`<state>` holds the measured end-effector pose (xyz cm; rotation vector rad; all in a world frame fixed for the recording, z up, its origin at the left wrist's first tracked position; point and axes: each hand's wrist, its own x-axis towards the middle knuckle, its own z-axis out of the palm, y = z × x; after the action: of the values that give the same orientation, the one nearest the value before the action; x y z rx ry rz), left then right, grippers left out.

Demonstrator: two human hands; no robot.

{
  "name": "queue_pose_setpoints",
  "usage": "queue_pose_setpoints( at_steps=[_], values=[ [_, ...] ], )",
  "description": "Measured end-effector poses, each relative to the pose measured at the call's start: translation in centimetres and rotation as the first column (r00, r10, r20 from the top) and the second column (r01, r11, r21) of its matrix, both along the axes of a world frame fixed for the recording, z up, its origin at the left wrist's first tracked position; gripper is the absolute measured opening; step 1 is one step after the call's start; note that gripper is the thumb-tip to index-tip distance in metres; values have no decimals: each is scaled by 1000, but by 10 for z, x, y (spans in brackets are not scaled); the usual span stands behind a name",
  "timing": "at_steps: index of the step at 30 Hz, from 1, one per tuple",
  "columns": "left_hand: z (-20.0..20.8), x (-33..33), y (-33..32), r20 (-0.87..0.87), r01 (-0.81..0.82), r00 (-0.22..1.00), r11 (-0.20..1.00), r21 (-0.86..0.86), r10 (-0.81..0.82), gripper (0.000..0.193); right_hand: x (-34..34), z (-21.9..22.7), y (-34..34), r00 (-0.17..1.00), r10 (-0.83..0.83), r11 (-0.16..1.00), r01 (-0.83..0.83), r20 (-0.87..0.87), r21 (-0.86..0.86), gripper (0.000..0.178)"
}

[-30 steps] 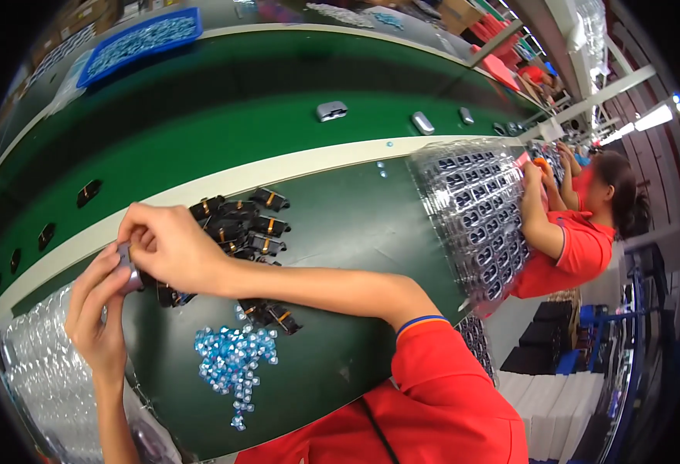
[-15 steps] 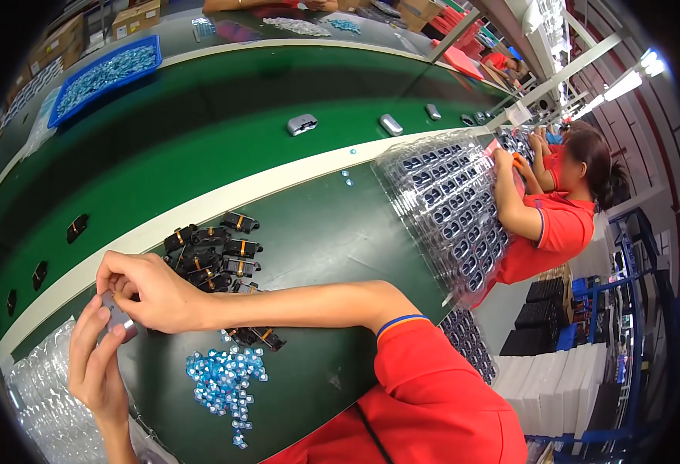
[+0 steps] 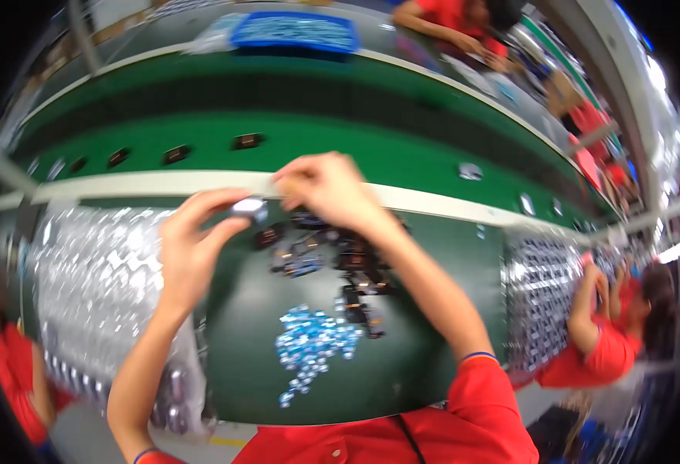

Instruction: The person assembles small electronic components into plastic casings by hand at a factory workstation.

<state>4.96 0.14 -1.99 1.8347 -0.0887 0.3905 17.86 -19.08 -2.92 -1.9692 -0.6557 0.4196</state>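
By the far edge of the table [image 3: 239,379], a silvery case [image 3: 252,208], apparently mid-handling, sits pinched in the left hand [image 3: 191,241], the next move calling for steadiness; whether the curled right hand [image 3: 328,189] beside it grips anything, I cannot tell.

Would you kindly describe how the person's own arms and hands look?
The left hand and right hand wear no gloves, and the forearms are bare. The right sleeve is short and red with a blue edge; the bit of left sleeve in view matches.
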Motion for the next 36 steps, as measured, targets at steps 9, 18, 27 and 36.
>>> queue_pose_setpoints(
  at_steps=[9,18,27,36],
  values=[
    [-1,4,11,-77,-51,996,990,-129,41,33,84,-24,118,844,-36,837,318,535,-446,34],
    [-4,4,21,-158,-71,987,897,-435,2,35,37,6,84,967,45,987,-82,251,137,40],
    [-4,6,15,-132,-30,991,895,-445,-33,36,-45,5,26,983,-57,919,-18,177,394,36],
    [-7,5,18,-154,-16,987,912,-410,-52,36,-59,2,27,788,-210,956,41,579,291,25]
  ],
)
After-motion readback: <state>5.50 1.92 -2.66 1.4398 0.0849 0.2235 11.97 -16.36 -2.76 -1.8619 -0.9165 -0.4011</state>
